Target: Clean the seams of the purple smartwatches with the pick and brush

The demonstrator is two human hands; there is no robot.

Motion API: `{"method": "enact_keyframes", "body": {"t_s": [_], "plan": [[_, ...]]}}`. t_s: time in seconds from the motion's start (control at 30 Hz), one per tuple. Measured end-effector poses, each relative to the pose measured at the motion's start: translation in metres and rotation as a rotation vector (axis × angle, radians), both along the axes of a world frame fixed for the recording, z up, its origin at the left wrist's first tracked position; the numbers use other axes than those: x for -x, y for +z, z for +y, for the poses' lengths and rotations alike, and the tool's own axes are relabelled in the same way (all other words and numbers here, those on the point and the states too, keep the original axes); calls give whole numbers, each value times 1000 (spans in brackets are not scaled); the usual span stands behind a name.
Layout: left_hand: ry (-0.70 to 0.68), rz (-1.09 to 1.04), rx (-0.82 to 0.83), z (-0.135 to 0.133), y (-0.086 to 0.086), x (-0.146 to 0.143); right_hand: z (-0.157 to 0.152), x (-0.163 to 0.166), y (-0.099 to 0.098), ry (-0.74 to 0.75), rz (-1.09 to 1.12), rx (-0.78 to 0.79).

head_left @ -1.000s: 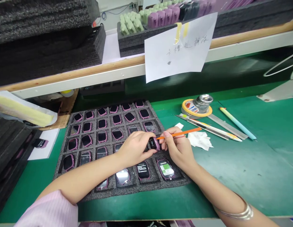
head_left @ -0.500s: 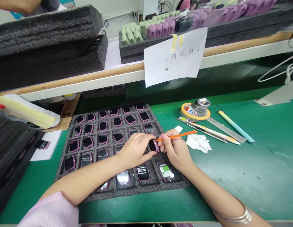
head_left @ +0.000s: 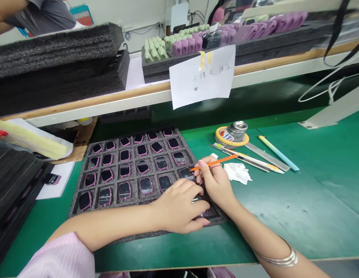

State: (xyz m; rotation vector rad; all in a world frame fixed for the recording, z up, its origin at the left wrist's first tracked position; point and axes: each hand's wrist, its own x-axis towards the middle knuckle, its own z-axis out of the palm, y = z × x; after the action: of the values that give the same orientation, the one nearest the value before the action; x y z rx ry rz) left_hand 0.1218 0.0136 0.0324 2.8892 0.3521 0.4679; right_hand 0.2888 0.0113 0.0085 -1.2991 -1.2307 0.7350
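My left hand (head_left: 182, 206) is over the near right corner of a dark foam tray (head_left: 130, 152). Its fingers are apart around a smartwatch (head_left: 204, 213) with a purple case, mostly hidden beneath them; I see no firm grip. In my right hand (head_left: 215, 175), pinched between thumb and fingers, is a thin orange stick (head_left: 218, 162) with a pointed end. That point is above another purple smartwatch (head_left: 185, 173) lying in its compartment by the tray's right side. Several more such watches lie screen up in the other compartments.
Right of the tray are crumpled white tissue (head_left: 237, 172), a tape roll (head_left: 246, 136), a steel ruler (head_left: 268, 156) and a pale blue-green pen (head_left: 279, 153). Overhead, a shelf (head_left: 115, 102) carries foam trays and a paper note (head_left: 202, 83). Behind it is another person's sleeve (head_left: 49, 19).
My left hand has left the watch it held near my right hand and moved down to the corner watch. The former watch now lies in its compartment. The right hand keeps the orange stick.
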Motion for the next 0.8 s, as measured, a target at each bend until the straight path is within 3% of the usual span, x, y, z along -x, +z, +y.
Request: {"method": "enact_keyframes", "body": {"t_s": [0.17,0.4,0.8], "plan": [[133,-62,156,-9,1,19,-23,1,6,-27,80,-22],[118,-161,252,-7,-10,22,-53,6,0,-25,157,14],[161,-140,406,-9,-5,19,-60,7,-11,2,147,-13]]}}
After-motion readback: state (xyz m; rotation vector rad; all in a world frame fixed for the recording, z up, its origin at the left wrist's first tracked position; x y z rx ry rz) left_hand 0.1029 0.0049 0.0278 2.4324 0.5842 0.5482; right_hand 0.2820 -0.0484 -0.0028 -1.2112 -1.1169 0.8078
